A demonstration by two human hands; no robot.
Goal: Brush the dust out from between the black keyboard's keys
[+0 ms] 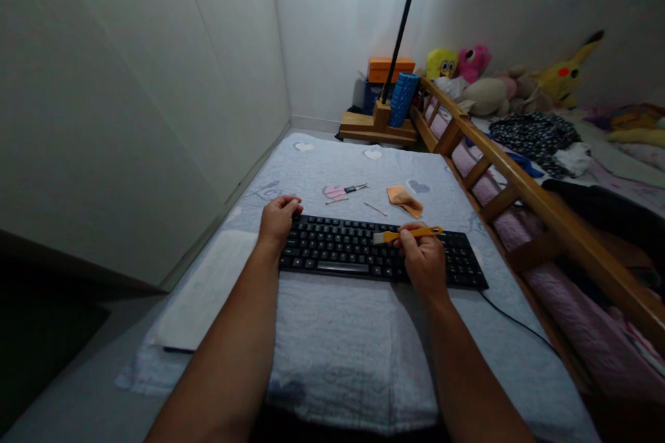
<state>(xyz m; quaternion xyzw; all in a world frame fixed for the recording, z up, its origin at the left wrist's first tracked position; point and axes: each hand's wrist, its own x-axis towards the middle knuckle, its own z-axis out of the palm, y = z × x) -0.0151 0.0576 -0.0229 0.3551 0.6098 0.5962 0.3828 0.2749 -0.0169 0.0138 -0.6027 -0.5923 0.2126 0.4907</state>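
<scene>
Two bare arms (233,339) reach in over the near edge of the cloth (332,346). The left hand (278,223) is on the side of the left edge, fingers curled. The right hand (423,259), closer to the right edge, pinches with thumb and fingers.

Two hands (279,221) (424,261), one keyboard (335,243), one brush (388,237), two swabs (375,208) (337,201) and one cloth (401,198) show

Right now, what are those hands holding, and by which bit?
The right hand holds a flat yellow brush by its handle. The left hand is at the left end of the black computer keyboard; whether it holds on is unclear.
</scene>
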